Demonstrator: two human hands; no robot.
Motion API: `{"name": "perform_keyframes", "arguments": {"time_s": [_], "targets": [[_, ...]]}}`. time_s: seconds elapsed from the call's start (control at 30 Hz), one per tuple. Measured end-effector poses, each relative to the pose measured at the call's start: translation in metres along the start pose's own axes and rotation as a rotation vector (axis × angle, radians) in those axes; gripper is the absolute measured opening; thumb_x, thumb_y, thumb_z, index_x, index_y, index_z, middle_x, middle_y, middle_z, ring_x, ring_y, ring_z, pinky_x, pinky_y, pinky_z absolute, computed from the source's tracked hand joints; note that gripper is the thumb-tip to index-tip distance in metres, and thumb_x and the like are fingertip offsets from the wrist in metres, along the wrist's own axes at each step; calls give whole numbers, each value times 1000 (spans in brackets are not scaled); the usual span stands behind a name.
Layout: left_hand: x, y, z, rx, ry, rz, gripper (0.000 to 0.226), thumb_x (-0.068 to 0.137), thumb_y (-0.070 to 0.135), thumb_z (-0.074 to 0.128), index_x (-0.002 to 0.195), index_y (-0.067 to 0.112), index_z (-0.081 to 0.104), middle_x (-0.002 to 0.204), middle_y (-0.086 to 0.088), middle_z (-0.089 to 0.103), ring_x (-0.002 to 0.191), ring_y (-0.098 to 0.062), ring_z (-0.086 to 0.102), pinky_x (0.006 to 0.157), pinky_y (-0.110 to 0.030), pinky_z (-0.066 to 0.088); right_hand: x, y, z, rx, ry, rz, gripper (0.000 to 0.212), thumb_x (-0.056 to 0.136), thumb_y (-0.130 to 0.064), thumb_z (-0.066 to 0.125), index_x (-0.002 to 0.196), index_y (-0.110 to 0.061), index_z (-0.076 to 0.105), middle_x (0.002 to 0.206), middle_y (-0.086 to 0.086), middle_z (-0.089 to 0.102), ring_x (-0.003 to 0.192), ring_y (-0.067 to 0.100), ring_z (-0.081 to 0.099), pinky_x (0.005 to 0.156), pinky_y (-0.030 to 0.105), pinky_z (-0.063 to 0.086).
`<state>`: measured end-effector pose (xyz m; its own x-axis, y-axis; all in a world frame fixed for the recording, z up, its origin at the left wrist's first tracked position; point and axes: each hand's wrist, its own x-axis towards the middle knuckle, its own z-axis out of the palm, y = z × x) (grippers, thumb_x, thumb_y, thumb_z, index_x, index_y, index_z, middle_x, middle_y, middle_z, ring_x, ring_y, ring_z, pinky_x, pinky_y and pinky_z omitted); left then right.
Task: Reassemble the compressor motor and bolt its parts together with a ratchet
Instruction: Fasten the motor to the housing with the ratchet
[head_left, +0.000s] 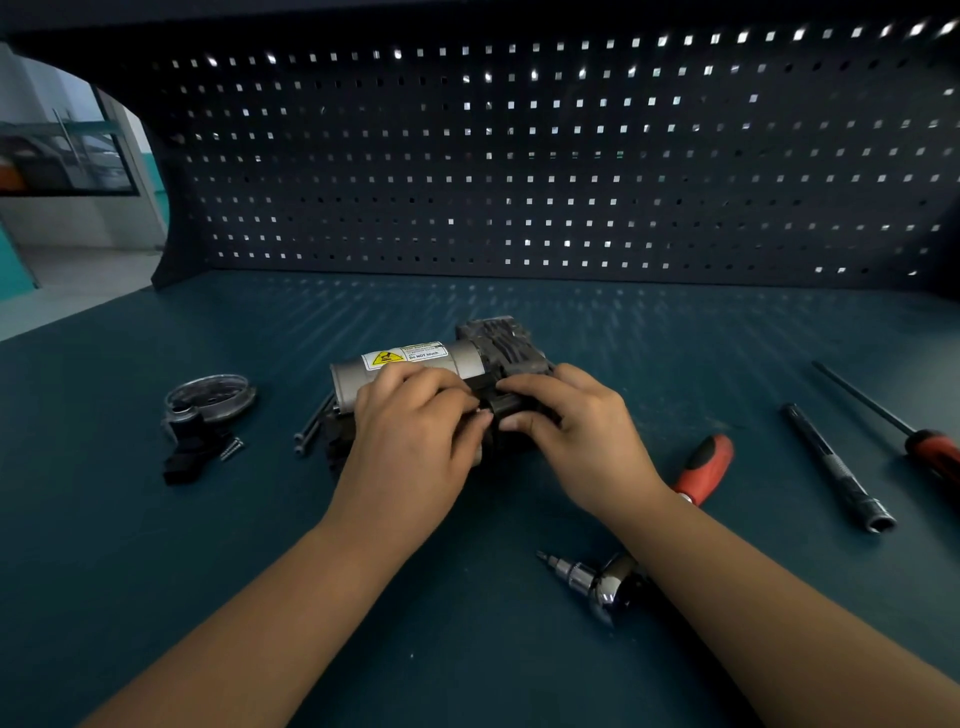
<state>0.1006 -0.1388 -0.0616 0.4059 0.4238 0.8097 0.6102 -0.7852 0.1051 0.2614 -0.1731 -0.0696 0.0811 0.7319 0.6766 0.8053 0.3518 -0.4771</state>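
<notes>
The left hand (410, 441) and the right hand (576, 431), fingertips meeting, grip a black part (511, 408) on the near side of the compressor motor (415, 364), with the ratchet (608, 582) nearer and right of it and bare mat (156, 571) at its near left.

The worktop (156, 519) is coloured dark teal, the pegboard (519, 156) black with a grid of square holes. The motor (415, 370) is silver, labelled yellow and white. At 4 o'clock, the ratchet (615, 584) is chrome, red-handled.
</notes>
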Motion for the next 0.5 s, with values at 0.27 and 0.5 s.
{"name": "perform_keyframes", "arguments": {"time_s": [0.27,0.5], "targets": [[1,1,0,-1,-26,-28,18,81,23,66,84,6,72,99,-8,65,93,-34,59,78,-48,48,0,0,0,1,-11,11,30,82,-12,71,112,-8,69,103,6,64,97,18,59,82,15,41],[1,2,-1,3,-63,-82,30,81,33,65,95,8,71,108,-7,61,102,-31,55,83,-43,41,0,0,-1,-9,-20,13,30,83,-12,70,113,-9,69,104,7,64,98,19,59,83,20,44]]}}
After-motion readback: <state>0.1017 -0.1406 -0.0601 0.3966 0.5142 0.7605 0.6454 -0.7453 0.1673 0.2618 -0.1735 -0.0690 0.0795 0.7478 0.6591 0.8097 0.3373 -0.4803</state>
